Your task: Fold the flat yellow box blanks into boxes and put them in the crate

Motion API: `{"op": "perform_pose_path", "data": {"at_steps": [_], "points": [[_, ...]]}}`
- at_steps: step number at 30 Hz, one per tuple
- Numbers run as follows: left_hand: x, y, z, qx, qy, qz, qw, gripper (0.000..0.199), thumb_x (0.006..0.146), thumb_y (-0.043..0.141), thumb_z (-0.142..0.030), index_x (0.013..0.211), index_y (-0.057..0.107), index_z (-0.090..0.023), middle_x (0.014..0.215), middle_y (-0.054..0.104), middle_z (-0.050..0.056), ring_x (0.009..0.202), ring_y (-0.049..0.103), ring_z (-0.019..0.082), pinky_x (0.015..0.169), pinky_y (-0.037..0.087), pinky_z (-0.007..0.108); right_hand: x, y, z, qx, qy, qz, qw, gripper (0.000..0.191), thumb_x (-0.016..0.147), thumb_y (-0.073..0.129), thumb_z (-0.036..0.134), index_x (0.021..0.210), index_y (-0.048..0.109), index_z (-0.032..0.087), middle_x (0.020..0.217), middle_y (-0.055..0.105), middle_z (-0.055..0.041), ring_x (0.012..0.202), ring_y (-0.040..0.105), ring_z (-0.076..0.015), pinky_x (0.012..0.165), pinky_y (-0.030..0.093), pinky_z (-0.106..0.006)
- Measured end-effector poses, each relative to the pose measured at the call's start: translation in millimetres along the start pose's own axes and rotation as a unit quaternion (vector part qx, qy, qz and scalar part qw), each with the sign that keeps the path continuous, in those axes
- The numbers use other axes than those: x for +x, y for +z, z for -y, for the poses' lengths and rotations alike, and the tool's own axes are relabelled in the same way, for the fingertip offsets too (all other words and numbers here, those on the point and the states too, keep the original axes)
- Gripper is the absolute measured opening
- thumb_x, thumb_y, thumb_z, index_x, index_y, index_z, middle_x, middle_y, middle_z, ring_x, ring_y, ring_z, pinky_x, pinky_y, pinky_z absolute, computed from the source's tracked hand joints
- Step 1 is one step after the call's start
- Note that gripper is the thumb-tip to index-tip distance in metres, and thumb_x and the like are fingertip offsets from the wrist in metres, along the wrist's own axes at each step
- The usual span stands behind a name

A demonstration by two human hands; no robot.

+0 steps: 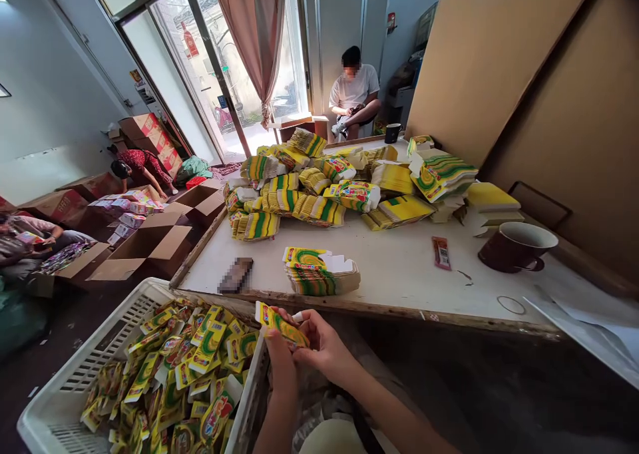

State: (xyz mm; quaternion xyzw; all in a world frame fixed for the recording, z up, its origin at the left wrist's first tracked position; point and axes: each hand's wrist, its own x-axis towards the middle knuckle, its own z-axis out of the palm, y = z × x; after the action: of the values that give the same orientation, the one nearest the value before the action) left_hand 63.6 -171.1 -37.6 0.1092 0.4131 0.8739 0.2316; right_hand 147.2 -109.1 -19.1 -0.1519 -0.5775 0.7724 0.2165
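Between my two hands is a small yellow and green printed carton [280, 323], tilted, just in front of the table edge. My left hand [280, 357] grips its near left side, fingers partly hidden behind it. At the right end, my right hand [319, 344] closes on the same carton, with a pale wrap on one fingertip. Beyond my hands, a stack of flat yellow cartons [319, 274] lies on the table. To my left, a white plastic basket [60, 401] holds many similar yellow cartons [207, 347].
Bundles of flat cartons [299, 198] are heaped on the white table [399, 274]. A brown mug [514, 247], a small red packet [441, 253] and a blurred phone-like object [236, 275] lie there too. Open cardboard boxes [144, 247] stand left; one person [354, 91] sits behind, two others work left.
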Motion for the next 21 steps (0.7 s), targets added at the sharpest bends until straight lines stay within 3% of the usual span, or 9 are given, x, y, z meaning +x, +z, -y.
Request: {"op": "perform_pose_path", "data": {"at_steps": [2, 4, 6, 9, 12, 15, 16, 19, 21], "points": [[-0.9, -3.3, 0.7, 0.032, 0.001, -0.013, 0.999, 0.054, 0.071, 0.068, -0.066, 0.105, 0.064, -0.024, 0.090, 0.065, 0.003, 0.084, 0.063, 0.019, 0.079, 0.053, 0.029, 2.3, -5.3, 1.2, -0.027, -0.017, -0.014, 0.999, 0.036, 0.067, 0.077, 0.026, 0.094, 0.054, 0.021, 0.075, 0.051, 0.0055, 0.071, 0.047, -0.0124, 0.064, 0.036, -0.025], [-0.5, -5.3, -0.2, 0.077, 0.004, -0.025, 0.997, 0.054, 0.069, 0.072, -0.065, 0.104, 0.064, -0.024, 0.090, 0.067, 0.002, 0.082, 0.064, 0.018, 0.077, 0.053, 0.029, 1.9, -8.6, 3.3, -0.049, -0.030, -0.016, 0.998, 0.026, 0.072, 0.073, 0.028, 0.091, 0.056, 0.020, 0.077, 0.055, 0.0037, 0.072, 0.048, -0.0131, 0.065, 0.038, -0.026], [1.4, -7.6, -1.8, 0.123, 0.006, -0.047, 0.991, 0.046, 0.069, 0.075, -0.059, 0.095, 0.065, -0.022, 0.081, 0.067, 0.000, 0.072, 0.063, 0.016, 0.069, 0.052, 0.027, 0.2, -10.2, 5.3, -0.080, -0.035, -0.026, 0.996, 0.017, 0.077, 0.069, 0.031, 0.082, 0.058, 0.019, 0.073, 0.055, 0.0031, 0.068, 0.047, -0.0131, 0.063, 0.037, -0.026], [6.2, -13.4, -8.6, 0.169, -0.009, -0.060, 0.984, 0.040, 0.067, 0.079, -0.054, 0.082, 0.068, -0.018, 0.074, 0.070, 0.001, 0.067, 0.063, 0.015, 0.068, 0.051, 0.026, -1.7, -16.4, 11.0, -0.140, -0.046, -0.062, 0.987, 0.018, 0.081, 0.064, 0.034, 0.073, 0.059, 0.019, 0.064, 0.054, 0.0026, 0.062, 0.047, -0.0139, 0.059, 0.036, -0.027], [11.5, -20.8, -27.9, 0.201, -0.054, 0.047, 0.977, 0.051, 0.069, 0.073, -0.063, 0.088, 0.075, -0.016, 0.092, 0.076, 0.010, 0.085, 0.069, 0.023, 0.082, 0.053, 0.033, -3.2, -33.1, 24.0, -0.249, -0.106, -0.063, 0.961, 0.015, 0.085, 0.061, 0.031, 0.075, 0.065, 0.020, 0.072, 0.061, -0.0011, 0.068, 0.053, -0.0169, 0.063, 0.041, -0.029], [14.0, -24.6, -54.6, 0.232, -0.036, 0.179, 0.955, 0.079, 0.072, 0.055, -0.080, 0.119, 0.069, -0.017, 0.125, 0.068, 0.016, 0.119, 0.060, 0.033, 0.103, 0.043, 0.042, -6.9, -49.1, 38.1, -0.418, -0.190, -0.021, 0.888, 0.018, 0.090, 0.057, 0.025, 0.079, 0.070, 0.024, 0.080, 0.067, -0.0051, 0.080, 0.056, -0.0214, 0.076, 0.044, -0.036], [13.4, -24.1, -61.8, 0.261, -0.025, 0.215, 0.941, 0.086, 0.069, 0.058, -0.080, 0.128, 0.064, -0.018, 0.133, 0.062, 0.016, 0.128, 0.054, 0.035, 0.108, 0.039, 0.043, -8.7, -51.2, 41.1, -0.465, -0.212, -0.004, 0.860, 0.020, 0.091, 0.056, 0.024, 0.080, 0.071, 0.025, 0.079, 0.067, -0.0056, 0.082, 0.056, -0.0222, 0.081, 0.044, -0.039], [6.8, -16.5, -69.4, 0.395, -0.034, 0.313, 0.863, 0.094, 0.054, 0.086, -0.054, 0.137, 0.055, -0.021, 0.139, 0.058, 0.015, 0.131, 0.050, 0.037, 0.108, 0.039, 0.046, -14.0, -46.4, 43.3, -0.522, -0.273, 0.060, 0.806, 0.024, 0.094, 0.053, 0.020, 0.085, 0.073, 0.030, 0.078, 0.068, -0.0026, 0.088, 0.058, -0.0214, 0.102, 0.037, -0.048], [0.1, -8.3, -63.2, 0.456, -0.045, 0.340, 0.821, 0.080, 0.057, 0.086, -0.033, 0.131, 0.057, -0.023, 0.127, 0.066, 0.010, 0.116, 0.061, 0.033, 0.098, 0.047, 0.043, -15.7, -38.9, 40.2, -0.494, -0.303, 0.057, 0.813, 0.022, 0.090, 0.057, 0.021, 0.102, 0.071, 0.033, 0.100, 0.070, -0.0029, 0.109, 0.057, -0.0239, 0.115, 0.023, -0.053]]}}
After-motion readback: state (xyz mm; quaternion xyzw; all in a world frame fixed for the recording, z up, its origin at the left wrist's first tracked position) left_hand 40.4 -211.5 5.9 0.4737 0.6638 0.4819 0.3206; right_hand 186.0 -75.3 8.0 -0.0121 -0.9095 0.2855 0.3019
